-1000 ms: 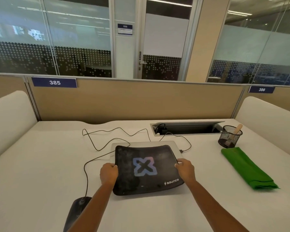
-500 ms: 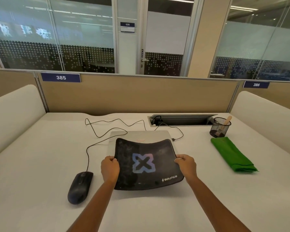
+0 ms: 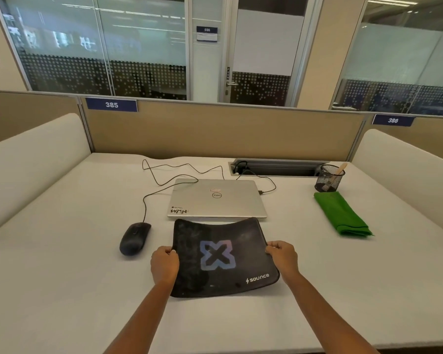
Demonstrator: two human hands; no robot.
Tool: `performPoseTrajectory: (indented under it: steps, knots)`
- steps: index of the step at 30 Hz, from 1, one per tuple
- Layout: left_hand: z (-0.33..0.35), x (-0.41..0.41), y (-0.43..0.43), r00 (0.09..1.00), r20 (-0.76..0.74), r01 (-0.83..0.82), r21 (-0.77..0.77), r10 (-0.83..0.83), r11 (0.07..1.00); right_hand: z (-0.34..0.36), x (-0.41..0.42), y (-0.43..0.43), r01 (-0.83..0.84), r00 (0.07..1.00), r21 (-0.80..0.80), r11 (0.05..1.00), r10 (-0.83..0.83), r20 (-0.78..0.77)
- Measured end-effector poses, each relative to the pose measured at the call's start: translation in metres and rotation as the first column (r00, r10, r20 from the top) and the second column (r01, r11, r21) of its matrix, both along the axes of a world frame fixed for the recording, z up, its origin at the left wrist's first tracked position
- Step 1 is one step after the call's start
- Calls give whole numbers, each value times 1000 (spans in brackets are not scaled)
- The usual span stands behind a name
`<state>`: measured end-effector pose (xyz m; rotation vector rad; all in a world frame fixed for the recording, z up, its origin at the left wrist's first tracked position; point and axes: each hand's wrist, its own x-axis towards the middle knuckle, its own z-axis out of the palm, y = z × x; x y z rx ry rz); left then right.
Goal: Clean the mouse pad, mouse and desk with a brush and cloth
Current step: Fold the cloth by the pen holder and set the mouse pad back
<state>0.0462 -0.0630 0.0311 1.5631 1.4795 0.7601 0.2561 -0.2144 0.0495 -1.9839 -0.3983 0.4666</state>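
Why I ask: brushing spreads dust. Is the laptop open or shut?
Shut: the laptop lies flat on the desk, lid down, its logo facing up.

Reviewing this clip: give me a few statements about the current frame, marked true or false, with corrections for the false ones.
1. The left hand and the right hand both grip the mouse pad by its side edges. True.
2. The laptop is open. False: its lid is closed.
3. The mouse lies right of the mouse pad. False: it lies to the pad's left, on the desk.
4. The green cloth lies folded on the desk near the mesh cup. True.
5. A wooden handle sticks out of the mesh cup. True.
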Motion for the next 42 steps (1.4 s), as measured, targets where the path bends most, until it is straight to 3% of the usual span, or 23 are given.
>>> performPoseTrajectory:
  steps: [6, 20, 28, 36, 42]
  knots:
    - [-4, -18, 0, 996, -78, 51, -20, -52, 999, -7, -7, -6, 3, 1000, -53, 999, -2, 3]
    - [-4, -18, 30, 980, -105, 172, -5, -171, 985, -17, -19, 1, 106, 988, -239, 965, -75, 132]
    - [3, -26, 50, 906, -258, 350, 15, -334, 937, -11, -38, 18, 141, 926, -363, 921, 6, 376]
    - [18, -52, 80, 968, -225, 200, 420, -111, 885, -7, -111, 107, -107, 839, -241, 965, 217, 498]
    - [4, -80, 113, 962, -241, 191, 270, -126, 944, -5, -183, 183, -287, 772, -341, 895, 427, 471]
